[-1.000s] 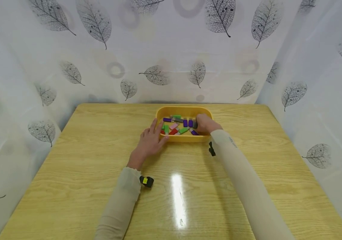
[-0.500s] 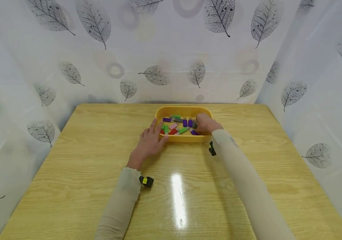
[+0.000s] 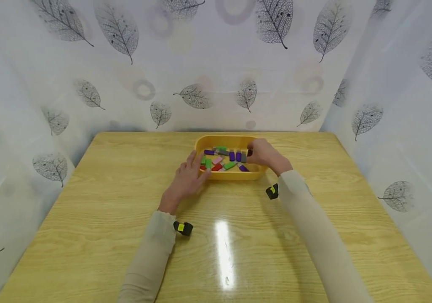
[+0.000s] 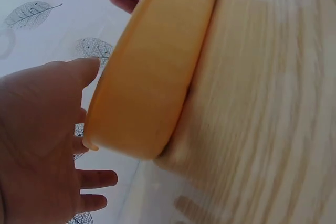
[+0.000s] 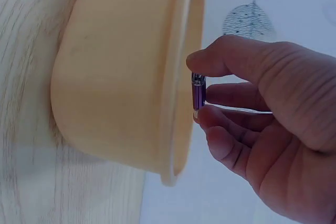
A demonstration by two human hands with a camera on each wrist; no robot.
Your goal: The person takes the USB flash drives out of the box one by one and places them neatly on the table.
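The right hand [image 3: 264,152] pinches a small purple stick [image 5: 198,95] between its thumb and bent fingers, by the rim at the right end of a yellow tray [image 3: 235,176]. The left hand [image 3: 185,179] is unclenched, its fingers straight and spread, touching the tray's left end. Green, purple, red, pink and grey sticks [image 3: 230,165] lie inside the tray, which sits on a wooden table [image 3: 125,181].

Purple stick [image 5: 198,95] pinched between fingers [image 5: 236,96], at right end of yellow tub [image 3: 235,176].
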